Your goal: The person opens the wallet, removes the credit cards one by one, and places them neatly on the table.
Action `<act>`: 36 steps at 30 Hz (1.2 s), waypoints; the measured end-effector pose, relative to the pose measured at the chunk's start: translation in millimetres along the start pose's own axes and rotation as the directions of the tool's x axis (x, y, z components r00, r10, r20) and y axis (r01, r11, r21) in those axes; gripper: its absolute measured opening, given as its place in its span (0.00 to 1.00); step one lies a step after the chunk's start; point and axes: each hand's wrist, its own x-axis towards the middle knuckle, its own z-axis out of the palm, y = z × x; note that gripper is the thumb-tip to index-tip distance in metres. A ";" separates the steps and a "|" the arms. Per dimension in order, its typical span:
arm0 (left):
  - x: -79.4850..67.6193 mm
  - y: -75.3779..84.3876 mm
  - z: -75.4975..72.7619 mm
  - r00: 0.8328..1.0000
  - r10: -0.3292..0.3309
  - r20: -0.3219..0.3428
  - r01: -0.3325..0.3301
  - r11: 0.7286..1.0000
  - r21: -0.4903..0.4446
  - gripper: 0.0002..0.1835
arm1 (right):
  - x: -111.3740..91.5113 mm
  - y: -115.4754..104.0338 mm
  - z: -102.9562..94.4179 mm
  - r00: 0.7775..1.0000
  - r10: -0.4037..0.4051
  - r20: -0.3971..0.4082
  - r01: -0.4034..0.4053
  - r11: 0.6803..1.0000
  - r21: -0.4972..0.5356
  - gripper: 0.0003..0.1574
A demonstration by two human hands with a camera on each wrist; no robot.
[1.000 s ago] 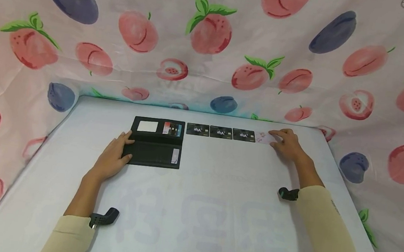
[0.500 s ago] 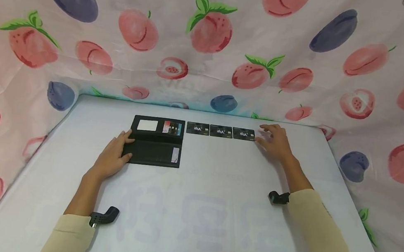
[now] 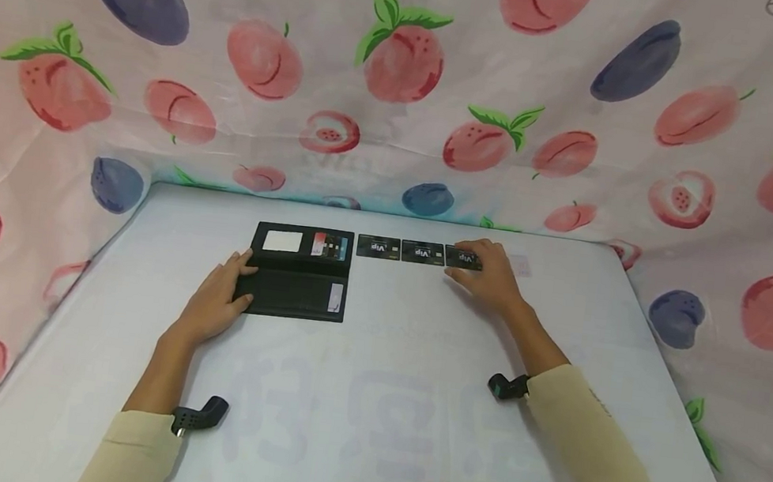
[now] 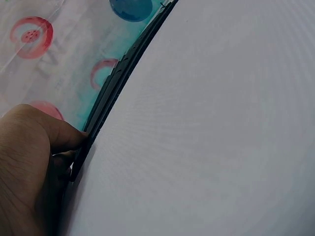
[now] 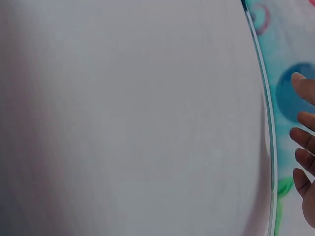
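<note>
A black wallet [image 3: 290, 294] lies unfolded flat on the white table, with a white rectangle and several colourful cards in its upper half and a pale slip in its lower half. My left hand [image 3: 210, 304] rests on its left edge, fingers and thumb on the black cover. In the left wrist view the thumb [image 4: 66, 136] touches the wallet's rim. Right of the wallet, black Vip cards [image 3: 378, 247] lie in a row. My right hand [image 3: 493, 275] hovers at the third black card [image 3: 461, 259], fingers apart and covering its right end. A pale pink card [image 3: 520, 266] lies just right of that hand.
The white table [image 3: 367, 414] runs back to a fruit-patterned cloth [image 3: 398, 139] that hangs behind and along both sides. Black wrist-worn devices stick out from the left wrist [image 3: 200, 415] and the right wrist [image 3: 507, 387].
My right hand has moved left from the pink card to the third black card, uncovering the pink one. The left hand and the wallet stay where they were.
</note>
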 end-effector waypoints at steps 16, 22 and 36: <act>0.9 -0.4 -0.3 1.000 -0.011 0.011 0.011 1.000 0.004 0.38 | -1.8 -50.7 32.9 0.986 -0.130 0.104 0.132 0.991 -0.013 0.37; 0.6 -0.9 1.8 1.000 -0.011 0.006 0.011 1.000 -0.003 0.37 | -0.3 -67.7 45.1 0.977 -0.166 0.135 0.169 0.986 -0.011 0.37; 0.4 -2.1 1.0 1.000 -0.009 0.013 0.009 1.000 -0.010 0.35 | 0.3 -103.2 72.7 0.948 -0.245 0.204 0.259 0.965 -0.048 0.36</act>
